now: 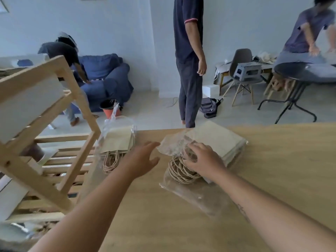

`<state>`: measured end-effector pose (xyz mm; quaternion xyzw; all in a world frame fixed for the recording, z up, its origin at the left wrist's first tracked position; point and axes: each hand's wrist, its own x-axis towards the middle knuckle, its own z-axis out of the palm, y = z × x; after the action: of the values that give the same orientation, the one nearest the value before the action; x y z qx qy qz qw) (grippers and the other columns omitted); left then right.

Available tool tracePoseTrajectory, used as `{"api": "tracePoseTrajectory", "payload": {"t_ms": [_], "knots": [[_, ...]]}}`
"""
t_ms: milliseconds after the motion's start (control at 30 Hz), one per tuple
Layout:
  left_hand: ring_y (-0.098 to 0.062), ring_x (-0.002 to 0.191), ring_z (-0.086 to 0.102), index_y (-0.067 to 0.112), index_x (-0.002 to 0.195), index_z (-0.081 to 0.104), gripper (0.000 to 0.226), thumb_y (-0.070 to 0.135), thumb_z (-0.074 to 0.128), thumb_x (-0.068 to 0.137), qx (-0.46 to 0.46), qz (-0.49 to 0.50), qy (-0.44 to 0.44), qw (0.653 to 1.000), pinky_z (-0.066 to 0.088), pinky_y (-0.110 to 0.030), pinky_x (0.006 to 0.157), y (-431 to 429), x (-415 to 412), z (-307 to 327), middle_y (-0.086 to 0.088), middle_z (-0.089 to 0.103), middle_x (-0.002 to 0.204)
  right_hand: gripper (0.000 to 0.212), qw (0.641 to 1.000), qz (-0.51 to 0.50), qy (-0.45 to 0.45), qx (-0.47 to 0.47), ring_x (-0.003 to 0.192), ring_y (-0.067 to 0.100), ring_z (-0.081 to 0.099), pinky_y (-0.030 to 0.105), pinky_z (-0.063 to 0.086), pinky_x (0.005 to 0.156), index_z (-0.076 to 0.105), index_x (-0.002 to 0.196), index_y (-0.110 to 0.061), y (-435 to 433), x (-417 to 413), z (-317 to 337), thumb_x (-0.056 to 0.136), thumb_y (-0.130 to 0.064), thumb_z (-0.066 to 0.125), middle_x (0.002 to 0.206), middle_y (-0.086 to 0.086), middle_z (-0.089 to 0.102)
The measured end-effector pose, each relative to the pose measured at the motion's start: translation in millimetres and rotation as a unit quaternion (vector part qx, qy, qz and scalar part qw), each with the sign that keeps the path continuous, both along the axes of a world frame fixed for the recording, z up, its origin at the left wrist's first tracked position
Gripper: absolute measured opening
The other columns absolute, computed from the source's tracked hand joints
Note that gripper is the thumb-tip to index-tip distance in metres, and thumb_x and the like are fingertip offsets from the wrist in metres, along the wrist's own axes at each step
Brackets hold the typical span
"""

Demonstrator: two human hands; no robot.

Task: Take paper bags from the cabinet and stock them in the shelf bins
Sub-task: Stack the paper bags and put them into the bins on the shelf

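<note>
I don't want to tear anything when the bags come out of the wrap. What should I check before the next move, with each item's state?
1. Right hand on the twine handles of the near pack, firm grip: cannot tell.
2. Left hand open, free for the plastic wrap: ok.
3. Wrap fully open at the handle end: cannot tell.
4. Near pack flat on the table: ok.
5. Second pack apart, to the left: ok.
6. Room in the white bin: cannot tell.
</note>
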<state>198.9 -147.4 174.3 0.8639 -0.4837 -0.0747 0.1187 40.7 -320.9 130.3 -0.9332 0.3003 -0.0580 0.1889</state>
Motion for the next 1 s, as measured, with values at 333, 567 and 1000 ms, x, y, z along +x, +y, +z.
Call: {"api": "tracePoseTrajectory", "payload": {"t_ms": [333,567,1000], "knots": [[-0.018,0.143,0.034,0.031,0.152,0.031,0.059,0.041,0.052,0.098,0.044,-0.170,-0.081,0.981,0.035,-0.038,0.112,-61,16,-61,0.009,0.032,0.159,0.058,0.995,-0.088,-0.007,-0.051,0.135,0.017,0.036,0.033,0.037,0.106,0.042,0.146,-0.025,21,-33,-38,0.090,-0.019,0.052,0.148,-0.007,0.041],[-0.029,0.104,0.065,0.019,0.115,0.069,0.028,0.035,0.060,0.095,-0.052,-0.240,-0.124,0.961,0.048,-0.041,0.086,-79,38,-77,-0.002,0.072,0.113,0.030,0.968,-0.176,-0.078,-0.163,0.100,0.026,0.065,0.038,0.051,0.078,0.072,0.115,-0.016,31,-37,-36,0.087,-0.008,0.062,0.112,0.000,0.069],[-0.031,0.107,0.062,0.013,0.127,0.064,0.034,0.028,0.060,0.097,-0.151,-0.310,-0.086,0.935,0.046,-0.041,0.087,-108,49,-28,-0.009,0.071,0.117,0.027,0.923,-0.158,-0.157,-0.314,0.097,0.022,0.060,0.039,0.053,0.081,0.071,0.102,-0.010,75,-12,-51,0.078,-0.023,0.074,0.102,0.002,0.066]]}}
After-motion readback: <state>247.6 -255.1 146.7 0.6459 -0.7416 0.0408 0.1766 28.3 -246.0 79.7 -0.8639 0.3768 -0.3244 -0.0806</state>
